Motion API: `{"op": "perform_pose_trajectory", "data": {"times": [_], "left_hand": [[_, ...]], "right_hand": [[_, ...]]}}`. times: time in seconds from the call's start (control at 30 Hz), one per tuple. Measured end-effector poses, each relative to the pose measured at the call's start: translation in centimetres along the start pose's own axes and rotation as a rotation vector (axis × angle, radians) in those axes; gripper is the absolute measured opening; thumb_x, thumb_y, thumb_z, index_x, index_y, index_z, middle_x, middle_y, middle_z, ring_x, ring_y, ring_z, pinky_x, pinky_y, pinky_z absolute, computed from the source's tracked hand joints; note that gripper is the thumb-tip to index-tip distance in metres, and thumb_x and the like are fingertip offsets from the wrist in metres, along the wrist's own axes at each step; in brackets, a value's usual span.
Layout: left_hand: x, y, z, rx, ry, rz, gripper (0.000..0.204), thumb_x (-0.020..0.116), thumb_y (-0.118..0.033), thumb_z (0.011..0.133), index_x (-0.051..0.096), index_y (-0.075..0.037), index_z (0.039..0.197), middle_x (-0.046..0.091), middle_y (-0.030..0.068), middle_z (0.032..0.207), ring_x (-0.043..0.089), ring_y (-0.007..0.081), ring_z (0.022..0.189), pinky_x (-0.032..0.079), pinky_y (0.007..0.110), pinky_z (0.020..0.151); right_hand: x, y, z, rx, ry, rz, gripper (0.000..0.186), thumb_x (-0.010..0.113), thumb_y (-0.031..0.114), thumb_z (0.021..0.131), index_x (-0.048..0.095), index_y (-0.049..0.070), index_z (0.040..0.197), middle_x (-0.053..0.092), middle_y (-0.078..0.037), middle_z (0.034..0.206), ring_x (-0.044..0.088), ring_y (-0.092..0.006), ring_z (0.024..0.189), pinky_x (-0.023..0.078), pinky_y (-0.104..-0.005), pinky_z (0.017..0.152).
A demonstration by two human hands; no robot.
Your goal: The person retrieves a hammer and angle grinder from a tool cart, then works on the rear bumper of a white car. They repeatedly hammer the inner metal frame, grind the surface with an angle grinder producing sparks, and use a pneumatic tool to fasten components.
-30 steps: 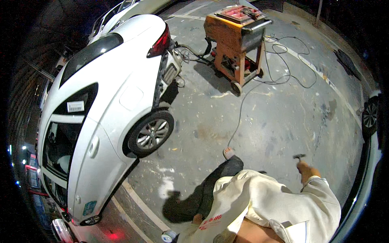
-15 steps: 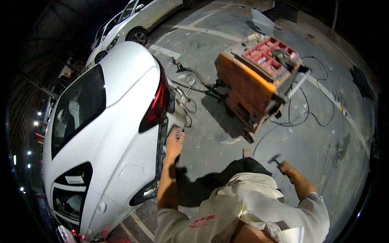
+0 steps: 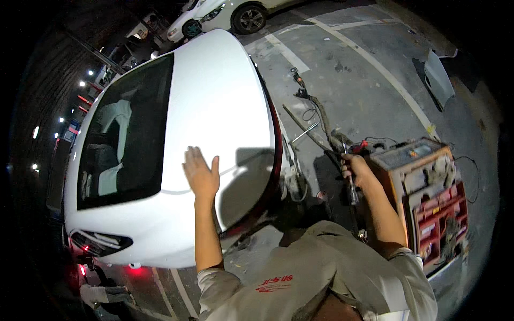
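My left hand (image 3: 201, 172) is open with fingers and thumb spread, over the trunk lid of a white car (image 3: 235, 96); I cannot tell whether the palm touches it. A large shadow falls across the lid's edge beside it. My right hand (image 3: 354, 167) is closed around a long, shiny metal tool (image 3: 352, 193), held upright between the car's rear and an orange cart; its exact kind is unclear. Close by, thick dark cables (image 3: 321, 115) run along the ground, with a silver rod (image 3: 305, 132) near the car's rear edge.
The orange cart (image 3: 393, 179) stands at my right, with a red compartment tray (image 3: 440, 227) of small parts on it. A loose pale car panel (image 3: 439, 80) lies at the far right. Another white car (image 3: 225, 16) is parked at the back.
My view has swung around the car's rear. My left hand has gone from beside the rear bumper to above the trunk lid. My right hand, earlier low with a hammer, is now beside the cart.
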State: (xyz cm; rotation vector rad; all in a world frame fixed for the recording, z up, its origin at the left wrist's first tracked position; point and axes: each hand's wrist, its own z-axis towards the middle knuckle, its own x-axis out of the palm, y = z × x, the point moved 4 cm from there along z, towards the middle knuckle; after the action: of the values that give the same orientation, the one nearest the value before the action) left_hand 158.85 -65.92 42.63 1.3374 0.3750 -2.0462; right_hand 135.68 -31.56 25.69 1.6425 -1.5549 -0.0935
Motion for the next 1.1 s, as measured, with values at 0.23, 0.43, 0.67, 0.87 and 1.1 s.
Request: {"op": "perform_pose_trajectory", "data": {"times": [0.23,0.43,0.67,0.87,1.1], "left_hand": [[0.6,-0.7,2.4,-0.029,-0.102,-0.137,0.061,0.060,-0.028,0.083,0.041,-0.002,0.136,0.032,0.0213,0.145,0.023,0.0406,0.137,0.018,0.058,0.110],[0.6,-0.9,2.4,-0.327,0.084,0.043,0.068,0.057,-0.038,0.083,0.040,0.001,0.137,0.028,0.0174,0.149,0.022,0.0380,0.139,0.014,0.055,0.113],[-0.4,-1.8,2.9,-0.533,0.190,0.205,0.070,0.041,-0.050,0.092,0.028,-0.006,0.145,0.021,0.0189,0.152,0.015,0.0390,0.141,0.011,0.056,0.114],[0.7,-3.3,-1.0,-1.026,0.369,0.579,0.060,0.030,-0.043,0.099,0.023,-0.007,0.147,0.013,0.0176,0.154,0.009,0.0343,0.143,0.015,0.052,0.115],[8.3,-15.6,9.8,-1.469,-0.389,0.149,0.067,0.037,-0.045,0.097,0.026,0.002,0.144,0.024,0.0205,0.151,0.023,0.0342,0.139,0.017,0.042,0.114]], "right_hand": [[-6.7,10.2,20.2,0.050,-0.122,0.018,0.022,0.058,0.023,0.088,0.050,0.005,0.080,0.046,-0.006,0.065,0.039,-0.0168,0.052,0.035,-0.0380,0.049],[-14.5,15.5,30.6,0.156,-0.446,-0.685,0.026,0.060,0.029,0.088,0.052,0.004,0.086,0.053,-0.011,0.070,0.048,-0.0232,0.059,0.039,-0.0440,0.057],[-7.4,24.2,41.2,0.335,-0.444,-0.682,0.020,0.051,0.023,0.092,0.052,0.007,0.080,0.046,-0.007,0.057,0.045,-0.0226,0.048,0.036,-0.0398,0.050],[1.8,37.9,55.6,0.290,0.061,-0.917,0.019,0.050,0.019,0.093,0.054,0.010,0.076,0.041,-0.001,0.052,0.038,-0.0120,0.043,0.028,-0.0296,0.040],[2.5,39.5,79.0,0.323,0.203,-1.125,0.016,0.052,0.023,0.093,0.050,0.008,0.092,0.041,-0.001,0.057,0.041,-0.0147,0.045,0.031,-0.0356,0.040]]}}
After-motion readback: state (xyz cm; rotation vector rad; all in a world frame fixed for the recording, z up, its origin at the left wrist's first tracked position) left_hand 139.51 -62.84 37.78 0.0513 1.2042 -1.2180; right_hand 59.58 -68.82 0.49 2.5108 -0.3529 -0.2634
